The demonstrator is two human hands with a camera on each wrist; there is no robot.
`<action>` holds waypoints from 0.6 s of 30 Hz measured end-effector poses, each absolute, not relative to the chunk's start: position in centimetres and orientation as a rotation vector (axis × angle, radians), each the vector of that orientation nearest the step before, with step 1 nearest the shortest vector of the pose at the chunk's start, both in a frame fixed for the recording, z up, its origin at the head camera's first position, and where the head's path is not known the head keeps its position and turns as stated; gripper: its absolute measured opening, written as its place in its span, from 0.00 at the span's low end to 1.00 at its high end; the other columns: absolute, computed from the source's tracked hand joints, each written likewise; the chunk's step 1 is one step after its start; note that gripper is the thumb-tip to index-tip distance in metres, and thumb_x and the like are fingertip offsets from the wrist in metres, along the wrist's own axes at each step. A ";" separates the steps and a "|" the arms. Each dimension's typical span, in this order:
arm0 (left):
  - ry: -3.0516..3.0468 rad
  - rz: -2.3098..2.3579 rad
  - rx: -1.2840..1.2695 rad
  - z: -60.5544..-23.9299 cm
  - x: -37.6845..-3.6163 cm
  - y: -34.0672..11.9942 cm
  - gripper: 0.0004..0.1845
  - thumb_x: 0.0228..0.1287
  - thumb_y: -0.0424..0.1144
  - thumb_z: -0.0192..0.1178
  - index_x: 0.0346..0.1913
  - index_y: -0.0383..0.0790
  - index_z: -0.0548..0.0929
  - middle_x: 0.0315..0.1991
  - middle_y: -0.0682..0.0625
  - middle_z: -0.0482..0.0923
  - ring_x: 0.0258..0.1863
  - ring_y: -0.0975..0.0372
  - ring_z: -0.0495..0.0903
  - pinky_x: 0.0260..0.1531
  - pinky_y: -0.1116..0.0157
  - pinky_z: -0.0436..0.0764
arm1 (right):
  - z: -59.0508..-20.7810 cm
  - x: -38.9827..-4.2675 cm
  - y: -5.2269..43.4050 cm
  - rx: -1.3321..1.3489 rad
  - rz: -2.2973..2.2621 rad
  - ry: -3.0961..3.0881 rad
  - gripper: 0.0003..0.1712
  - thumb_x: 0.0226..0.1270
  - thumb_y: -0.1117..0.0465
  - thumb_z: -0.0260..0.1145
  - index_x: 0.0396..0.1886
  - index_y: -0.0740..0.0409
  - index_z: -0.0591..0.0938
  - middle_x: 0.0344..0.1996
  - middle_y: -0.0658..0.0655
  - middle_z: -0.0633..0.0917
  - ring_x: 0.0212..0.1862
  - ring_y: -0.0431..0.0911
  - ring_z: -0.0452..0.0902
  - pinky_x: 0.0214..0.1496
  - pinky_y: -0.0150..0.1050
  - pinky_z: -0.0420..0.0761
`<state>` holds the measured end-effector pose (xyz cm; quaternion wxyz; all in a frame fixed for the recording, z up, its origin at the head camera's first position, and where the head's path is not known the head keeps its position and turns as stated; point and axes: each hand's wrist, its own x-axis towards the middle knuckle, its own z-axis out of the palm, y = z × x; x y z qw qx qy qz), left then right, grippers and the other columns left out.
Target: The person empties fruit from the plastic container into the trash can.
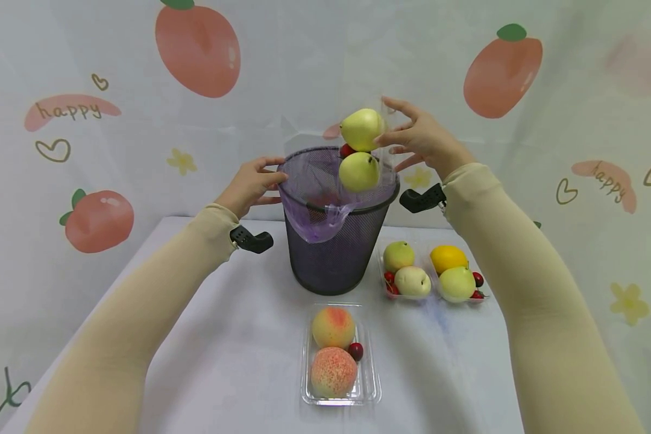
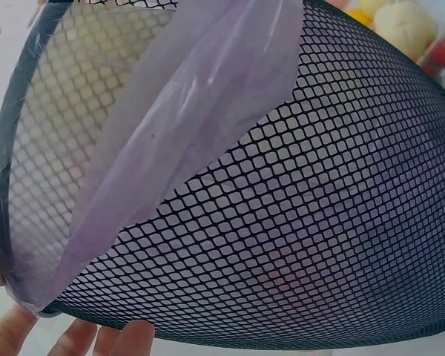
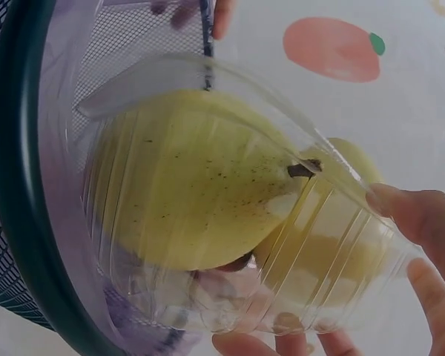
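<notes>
Right hand tips 2 pears over mesh bin.

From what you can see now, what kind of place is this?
Probably a staged tabletop set, not a real kitchen: a fruit-printed cloth backdrop, a white-covered table, clear plastic fruit trays beside a black mesh bin.

The head view looks forward and down over the table at the mesh bin, while the left wrist view sits pressed close against its side and the right wrist view, seemingly just beside its rim, looks through a clear tray.
</notes>
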<state>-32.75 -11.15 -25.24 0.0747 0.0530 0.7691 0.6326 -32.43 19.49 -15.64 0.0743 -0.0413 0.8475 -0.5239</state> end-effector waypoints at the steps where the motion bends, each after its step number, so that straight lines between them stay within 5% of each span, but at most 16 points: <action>1: 2.308 1.899 0.155 -25.2 -32.7 -11.1 0.28 0.69 0.36 0.57 0.71 0.48 0.67 0.52 0.51 0.70 0.47 0.58 0.75 0.51 0.58 0.83 | -15.6 -32.4 19.4 -0.126 -1.566 2.549 0.48 0.64 0.60 0.67 0.71 0.16 0.54 0.71 0.62 0.59 0.69 0.61 0.62 0.51 0.52 0.84; 4: 2.305 1.899 0.157 -25.2 -32.7 -11.2 0.28 0.69 0.37 0.57 0.71 0.48 0.66 0.52 0.51 0.69 0.46 0.58 0.75 0.53 0.57 0.82 | -15.6 -32.4 19.3 -0.142 -1.550 2.565 0.48 0.64 0.61 0.68 0.72 0.17 0.54 0.68 0.62 0.61 0.69 0.62 0.62 0.52 0.54 0.83; 10: 2.308 1.895 0.150 -25.2 -32.7 -11.2 0.28 0.69 0.37 0.57 0.71 0.48 0.66 0.53 0.50 0.70 0.46 0.58 0.75 0.54 0.56 0.81 | -15.7 -32.5 18.9 -0.177 -1.517 2.613 0.49 0.62 0.62 0.69 0.72 0.18 0.55 0.46 0.52 0.71 0.65 0.61 0.65 0.52 0.58 0.82; 18: 2.309 1.882 0.164 -25.1 -32.7 -11.3 0.29 0.69 0.37 0.56 0.72 0.47 0.65 0.54 0.49 0.69 0.47 0.58 0.74 0.55 0.55 0.80 | -15.8 -32.5 18.5 -0.250 -1.437 2.691 0.50 0.60 0.62 0.71 0.72 0.19 0.56 0.41 0.52 0.69 0.57 0.58 0.69 0.50 0.59 0.82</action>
